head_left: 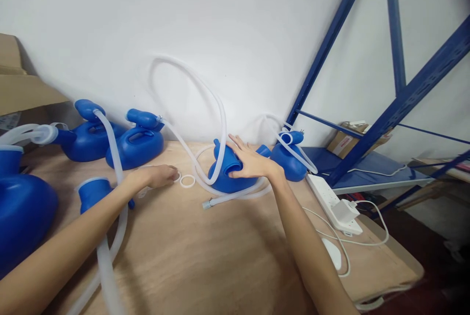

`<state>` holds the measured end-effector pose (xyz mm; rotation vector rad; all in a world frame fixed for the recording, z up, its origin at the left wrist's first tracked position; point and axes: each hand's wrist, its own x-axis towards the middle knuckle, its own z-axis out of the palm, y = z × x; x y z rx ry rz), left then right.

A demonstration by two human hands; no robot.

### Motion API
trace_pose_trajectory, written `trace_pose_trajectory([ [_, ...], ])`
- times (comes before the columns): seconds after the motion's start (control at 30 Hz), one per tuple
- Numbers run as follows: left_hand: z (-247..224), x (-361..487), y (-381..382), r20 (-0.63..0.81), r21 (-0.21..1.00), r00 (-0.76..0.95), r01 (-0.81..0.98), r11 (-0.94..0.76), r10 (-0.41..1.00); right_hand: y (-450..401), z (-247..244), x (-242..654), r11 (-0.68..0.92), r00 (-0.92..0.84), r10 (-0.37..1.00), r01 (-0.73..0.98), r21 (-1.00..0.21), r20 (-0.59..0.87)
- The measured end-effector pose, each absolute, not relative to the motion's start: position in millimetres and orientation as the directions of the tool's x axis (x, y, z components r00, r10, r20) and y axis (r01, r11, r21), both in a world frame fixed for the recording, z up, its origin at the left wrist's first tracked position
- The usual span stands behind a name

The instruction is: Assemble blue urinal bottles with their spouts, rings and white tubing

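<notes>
My left hand (161,176) is low over the table with its fingers pinched on a thin white ring (179,177), partly hidden by the fingertips. Just right of it, a second white ring (187,181) lies flat on the wood. My right hand (250,159) grips a blue plastic bottle (232,185) around its wide open mouth, thumb on the near side and fingers over the far side. In front of this bottle passes a clear ribbed hose (222,124). A hose end with a fitting (207,204) rests on the table near the bottle.
Several blue bottles with hoses stand around, including one at far left (25,217), one by the wall (137,148) and one at right (288,160). A blue neck piece (93,195) lies near my left forearm. Right are a power strip (326,197) and blue rack (367,173).
</notes>
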<state>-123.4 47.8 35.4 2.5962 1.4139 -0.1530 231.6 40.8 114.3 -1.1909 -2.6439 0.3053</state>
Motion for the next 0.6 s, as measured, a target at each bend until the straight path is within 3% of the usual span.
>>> trace_pose_trajectory([
  [0.17, 61, -119, 38, -0.148, 0.115, 0.531, 0.847, -0.518, 0.835, 56, 103, 235, 0.744, -0.732, 0.656, 0.588, -0.317, 0.184],
  [0.37, 108, -103, 6, 0.091, 0.071, 0.531, 0.841, -0.537, 0.843, 64, 85, 227, 0.738, -0.639, 0.674, 0.595, -0.317, 0.371],
  [0.47, 121, -84, -17, 0.315, 0.022, 0.621, 0.751, -0.660, 0.718, 58, 81, 217, 0.703, -0.570, 0.706, 0.637, -0.317, 0.421],
  [0.6, 114, -54, -34, 0.550, -0.138, 0.663, 0.672, -0.728, 0.507, 44, 86, 199, 0.624, -0.501, 0.756, 0.745, -0.235, 0.421],
])
